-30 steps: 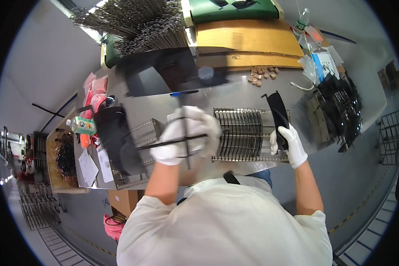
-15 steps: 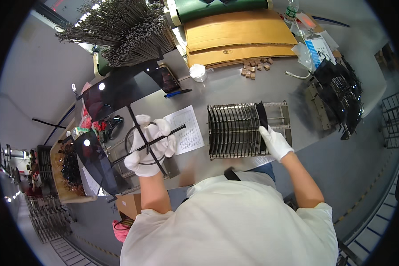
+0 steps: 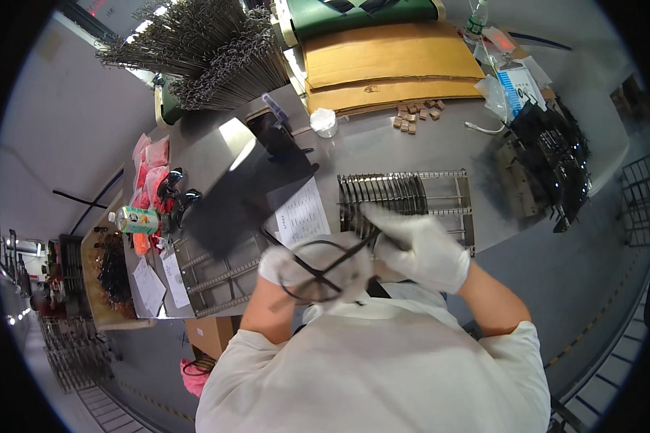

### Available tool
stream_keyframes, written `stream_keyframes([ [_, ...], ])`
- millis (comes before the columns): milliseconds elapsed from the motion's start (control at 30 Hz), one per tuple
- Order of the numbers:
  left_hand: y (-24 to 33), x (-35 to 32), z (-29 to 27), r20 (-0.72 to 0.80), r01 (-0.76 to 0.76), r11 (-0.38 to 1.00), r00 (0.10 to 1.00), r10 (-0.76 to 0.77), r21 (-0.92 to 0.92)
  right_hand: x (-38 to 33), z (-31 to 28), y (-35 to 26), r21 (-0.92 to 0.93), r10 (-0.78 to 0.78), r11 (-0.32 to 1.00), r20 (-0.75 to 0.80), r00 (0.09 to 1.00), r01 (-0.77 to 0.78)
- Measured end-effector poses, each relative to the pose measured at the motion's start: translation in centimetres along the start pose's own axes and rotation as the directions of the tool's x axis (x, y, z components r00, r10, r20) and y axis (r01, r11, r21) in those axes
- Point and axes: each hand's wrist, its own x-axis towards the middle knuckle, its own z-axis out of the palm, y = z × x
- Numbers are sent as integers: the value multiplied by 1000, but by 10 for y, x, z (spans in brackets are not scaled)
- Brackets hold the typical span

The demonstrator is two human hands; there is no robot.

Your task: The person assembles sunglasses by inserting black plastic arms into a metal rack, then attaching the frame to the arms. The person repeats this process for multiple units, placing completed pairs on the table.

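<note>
My left hand [image 3: 343, 278], in a white glove, is closed around a black frame [image 3: 323, 273] of crossed bars with a ring. A large dark panel [image 3: 249, 191], smeared by motion, extends beyond the frame over the table; their join is unclear. My right hand [image 3: 426, 252], also gloved, is beside the frame's upper right bar end, over the near edge of a metal rack [image 3: 448, 192]. Its fingers are blurred, and whatever they may hold cannot be made out. Several dark curved strips [image 3: 383, 191] stand in the rack's left part.
A second metal rack [image 3: 227, 281] lies at left beside paper sheets. Printed paper [image 3: 300, 215] lies mid-table. Small brown blocks [image 3: 412, 115], a white cup [image 3: 323, 123] and cardboard [image 3: 390, 58] are farther back. Wire hooks [image 3: 202, 58] stand far left; black glossy parts [image 3: 552, 159] are at right.
My left hand has brought the crossed-bar frame right and nearer my body, and the panels have swung. My right hand has moved left from the rack; the dark strip it held there no longer stands in place.
</note>
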Motion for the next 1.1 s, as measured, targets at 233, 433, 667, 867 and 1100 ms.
stream_keyframes([
  [233,63,-50,-1,-140,0,964,989,39,267,-33,-48,52,471,543,776,-160,824,-420],
  [433,40,-52,-15,-170,-118,972,973,154,203,-52,-25,130,422,679,687,-81,730,-592],
  [667,48,-36,6,-274,-25,937,953,128,349,-47,-22,137,124,779,615,53,625,-778],
  [867,24,-1,-2,-449,162,973,890,-72,165,-19,-15,89,-616,584,540,-217,782,-574],
  [1100,-8,49,0,-376,730,564,683,-626,387,11,-27,-21,-674,-198,735,-115,974,70],
])
